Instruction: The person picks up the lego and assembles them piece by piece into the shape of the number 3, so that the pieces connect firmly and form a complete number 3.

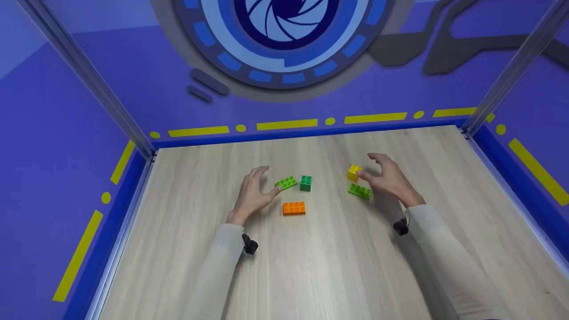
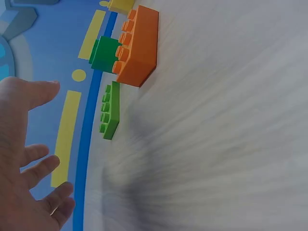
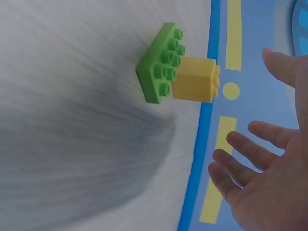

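My left hand (image 1: pixel 252 195) hovers with spread, relaxed fingers just left of a flat light green brick (image 1: pixel 286 182), its thumb overlapping the brick's edge in the head view. Beside that brick stands a small dark green brick (image 1: pixel 306 183). An orange brick (image 1: pixel 294 208) lies nearer to me. On the other side, my right hand (image 1: pixel 391 180) is held with fingers apart by a yellow brick (image 1: pixel 354 172); the thumb overlaps it from above. Right in front of the yellow brick lies a second flat light green brick (image 1: pixel 359 191). In both wrist views the palms hold nothing.
The bricks lie on a pale wooden tabletop (image 1: pixel 311 266). A blue printed panel (image 1: pixel 284 106) closes off the back, and side panels (image 1: pixel 66 155) with metal corner posts stand left and right.
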`<state>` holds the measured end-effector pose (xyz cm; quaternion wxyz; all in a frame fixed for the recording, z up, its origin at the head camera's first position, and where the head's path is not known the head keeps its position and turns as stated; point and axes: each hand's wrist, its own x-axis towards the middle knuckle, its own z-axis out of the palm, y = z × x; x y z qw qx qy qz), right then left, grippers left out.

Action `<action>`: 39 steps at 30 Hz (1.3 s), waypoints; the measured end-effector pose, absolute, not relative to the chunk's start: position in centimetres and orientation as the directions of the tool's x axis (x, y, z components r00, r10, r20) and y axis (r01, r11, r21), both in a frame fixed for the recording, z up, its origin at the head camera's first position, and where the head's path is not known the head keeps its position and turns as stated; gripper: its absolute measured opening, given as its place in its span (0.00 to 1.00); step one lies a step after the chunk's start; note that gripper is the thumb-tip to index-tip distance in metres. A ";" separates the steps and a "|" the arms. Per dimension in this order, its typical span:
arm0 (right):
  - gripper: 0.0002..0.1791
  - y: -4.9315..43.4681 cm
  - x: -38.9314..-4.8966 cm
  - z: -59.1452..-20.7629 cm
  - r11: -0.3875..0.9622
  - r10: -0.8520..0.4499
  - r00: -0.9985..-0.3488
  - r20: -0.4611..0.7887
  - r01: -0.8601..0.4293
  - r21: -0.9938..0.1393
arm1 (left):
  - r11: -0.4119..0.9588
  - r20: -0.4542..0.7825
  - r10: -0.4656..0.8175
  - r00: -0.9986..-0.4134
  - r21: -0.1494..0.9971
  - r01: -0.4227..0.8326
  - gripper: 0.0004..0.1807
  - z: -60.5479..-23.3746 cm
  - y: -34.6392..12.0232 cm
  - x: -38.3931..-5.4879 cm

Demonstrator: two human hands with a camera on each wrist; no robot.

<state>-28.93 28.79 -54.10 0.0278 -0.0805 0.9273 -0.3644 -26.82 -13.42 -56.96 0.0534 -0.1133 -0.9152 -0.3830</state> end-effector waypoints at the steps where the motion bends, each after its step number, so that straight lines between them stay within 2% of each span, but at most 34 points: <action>1: 0.49 28.7 -28.9 -54.3 0.712 -0.169 -0.986 0.007 -0.127 -0.691 | 0.673 0.173 0.164 -0.971 0.700 0.239 0.42 -57.1 -13.3 -26.9; 10: 0.42 27.9 -29.0 -55.7 0.633 -0.137 -0.990 0.026 -0.108 -0.767 | 0.640 0.040 0.168 -0.985 0.755 0.140 0.42 -58.3 -11.9 -27.9; 24: 0.38 27.0 -29.5 -57.4 0.575 -0.101 -0.992 -0.071 0.000 -0.818 | 0.704 0.062 0.174 -0.983 0.690 0.168 0.32 -59.8 -10.5 -28.8; 39: 0.29 26.8 -30.3 -58.1 0.573 -0.112 -0.993 -0.045 -0.027 -0.819 | 0.729 0.079 0.155 -0.985 0.663 0.168 0.24 -60.4 -10.2 -29.1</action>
